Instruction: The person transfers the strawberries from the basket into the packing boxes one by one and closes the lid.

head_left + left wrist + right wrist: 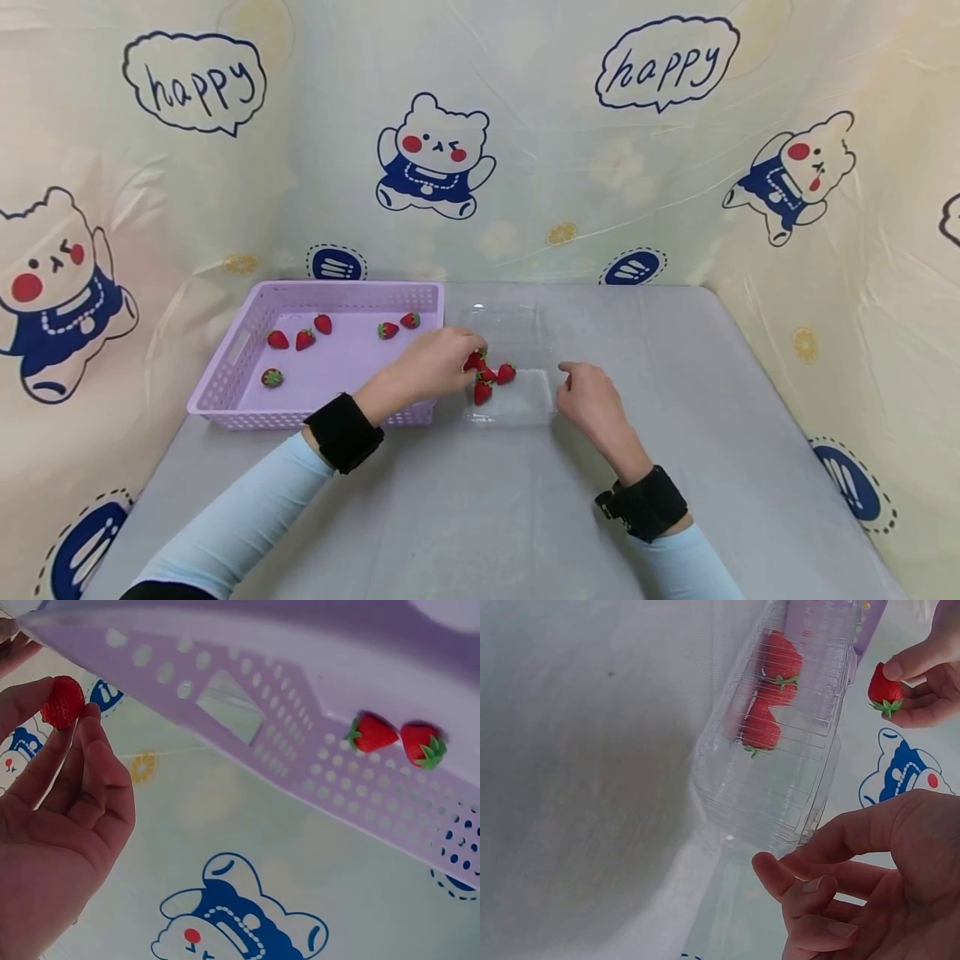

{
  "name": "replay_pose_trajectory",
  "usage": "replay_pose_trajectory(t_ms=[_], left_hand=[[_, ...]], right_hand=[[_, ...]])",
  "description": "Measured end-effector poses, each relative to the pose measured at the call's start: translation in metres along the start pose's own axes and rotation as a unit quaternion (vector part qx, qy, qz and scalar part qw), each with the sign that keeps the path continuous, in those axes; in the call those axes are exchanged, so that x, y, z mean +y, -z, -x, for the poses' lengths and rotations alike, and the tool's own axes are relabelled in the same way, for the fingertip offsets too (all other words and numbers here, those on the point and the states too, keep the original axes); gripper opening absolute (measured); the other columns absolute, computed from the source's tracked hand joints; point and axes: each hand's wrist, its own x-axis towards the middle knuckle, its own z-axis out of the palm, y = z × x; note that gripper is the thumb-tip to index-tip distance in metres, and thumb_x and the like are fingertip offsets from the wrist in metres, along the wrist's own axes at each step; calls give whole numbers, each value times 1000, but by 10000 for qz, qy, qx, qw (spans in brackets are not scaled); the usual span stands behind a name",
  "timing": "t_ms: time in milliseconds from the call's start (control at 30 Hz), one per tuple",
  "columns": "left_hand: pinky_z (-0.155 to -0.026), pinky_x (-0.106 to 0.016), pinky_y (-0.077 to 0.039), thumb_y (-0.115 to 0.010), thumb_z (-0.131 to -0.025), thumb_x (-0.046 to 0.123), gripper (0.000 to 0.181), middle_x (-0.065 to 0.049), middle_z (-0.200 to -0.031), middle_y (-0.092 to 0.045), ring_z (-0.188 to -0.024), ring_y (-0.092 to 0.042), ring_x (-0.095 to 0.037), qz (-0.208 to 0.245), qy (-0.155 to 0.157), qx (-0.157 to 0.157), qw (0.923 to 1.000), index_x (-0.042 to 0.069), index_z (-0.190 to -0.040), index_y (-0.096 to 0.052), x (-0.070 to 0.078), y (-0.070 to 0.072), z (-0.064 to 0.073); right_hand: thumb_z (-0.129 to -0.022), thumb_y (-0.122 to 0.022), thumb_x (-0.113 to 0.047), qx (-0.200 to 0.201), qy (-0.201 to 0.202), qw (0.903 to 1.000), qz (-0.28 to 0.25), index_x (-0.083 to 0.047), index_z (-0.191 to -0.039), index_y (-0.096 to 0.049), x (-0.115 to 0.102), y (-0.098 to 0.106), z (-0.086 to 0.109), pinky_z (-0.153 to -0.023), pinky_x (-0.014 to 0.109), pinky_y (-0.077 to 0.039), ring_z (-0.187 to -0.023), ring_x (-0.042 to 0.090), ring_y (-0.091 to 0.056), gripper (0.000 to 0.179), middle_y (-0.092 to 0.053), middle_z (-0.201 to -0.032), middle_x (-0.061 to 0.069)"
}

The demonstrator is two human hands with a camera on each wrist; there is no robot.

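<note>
My left hand (438, 362) pinches a red strawberry (62, 703) between thumb and fingertips, over the left side of a clear plastic clamshell box (525, 404). Inside the box, several strawberries (506, 373) lie together toward its left side. Beside the box's right edge is my right hand (596, 408), its fingers loosely bent and its fingertips right at the box's edge in the right wrist view. The box's clear lid (504, 321) lies folded back behind it.
A lilac perforated basket (330, 287) stands left of the box, with several strawberries (304, 339) spread on its floor. A grey cloth covers the table (465, 517). Behind it hangs a printed curtain (540, 150) with bears and lettering.
</note>
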Motion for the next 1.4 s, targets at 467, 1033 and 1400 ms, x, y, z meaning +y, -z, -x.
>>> replay_pose_trajectory(t_ms=[467,1033,1400], left_hand=[[-78,-31,-57,-86,-86,14,31,-4,-100,-73,-85,-65,-18,-141,57,15,9999,8,-114,-75,8,-15,-3],[-74,-31,-56,-82,-91,15,22,-2,-95,-73,-82,-63,-17,-271,-73,479,9985,11,-109,-71,14,-57,-7],[-65,-33,-51,-81,-88,11,12,1,-80,-67,-76,-62,-18,-551,-58,960,9938,11,-93,-70,16,-74,-8]], right_hand=[[-88,-52,6,-70,-55,9999,68,8,-134,-66,0,0,-2,-49,30,-26,-50,12,-27,49,-51,-58,5],[-88,-51,7,49,19,10000,48,9,-133,-67,2,0,-3,-48,29,-24,-50,11,-23,48,-47,-55,4],[-87,-51,7,68,38,10000,41,10,-131,-67,2,-1,-1,-48,29,-26,-50,11,-26,47,-49,-56,4]])
